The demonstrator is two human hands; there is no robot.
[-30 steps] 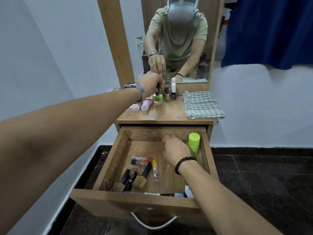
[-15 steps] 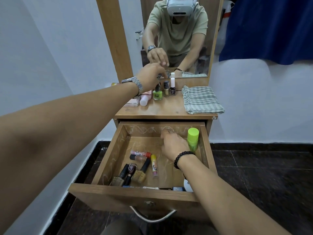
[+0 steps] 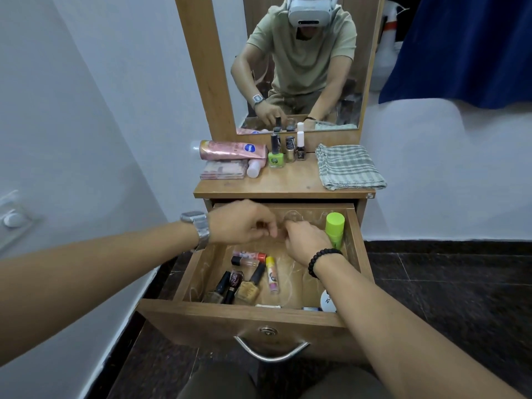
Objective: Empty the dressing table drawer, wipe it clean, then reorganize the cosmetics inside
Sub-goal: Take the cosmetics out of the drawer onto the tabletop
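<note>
The open wooden drawer [image 3: 178, 286] juts from under the wooden counter [image 3: 288, 184], its curved metal handle [image 3: 270, 354] at 6 o'clock. Both hands are over the drawer's far end. The left hand [image 3: 241, 223], with a silver wristwatch [image 3: 198, 228] on the wrist, has its fingers curled, the tips close to those of the right hand [image 3: 306, 243], which wears a black bead bracelet [image 3: 321, 260]. The right hand's fingers bend down toward the drawer's back wall; whether either hand holds anything cannot be told, since the fingertips are blurred and hidden.

Just beside the right hand at 3 o'clock, a lime-green capped cylindrical container [image 3: 334, 228] stands upright in the drawer's far right corner. Toward 7 o'clock of the hands, on the drawer floor, lie a clear tube with a red cap [image 3: 250, 255], a small clear vial with a black cap [image 3: 244, 262], a yellow-capped pink stick [image 3: 272, 273], a gold nail polish bottle with a black cap [image 3: 250, 286], a dark maroon bottle [image 3: 235, 279] and another black-capped bottle [image 3: 218, 289], clustered together. A white round container [image 3: 326, 301] sits at the near right corner, partly hidden by the right forearm.

On the counter at 12 o'clock, a green nail polish bottle [image 3: 275, 154], a gold one [image 3: 290, 149] and a white-capped one [image 3: 300, 146] stand upright in a row below the mirror [image 3: 339, 116]. At their 9 o'clock a pink tube [image 3: 230, 150] lies on a pink flat palette [image 3: 223, 169]. A folded green-checked cloth [image 3: 348, 167] lies at 3 o'clock of the bottles.
</note>
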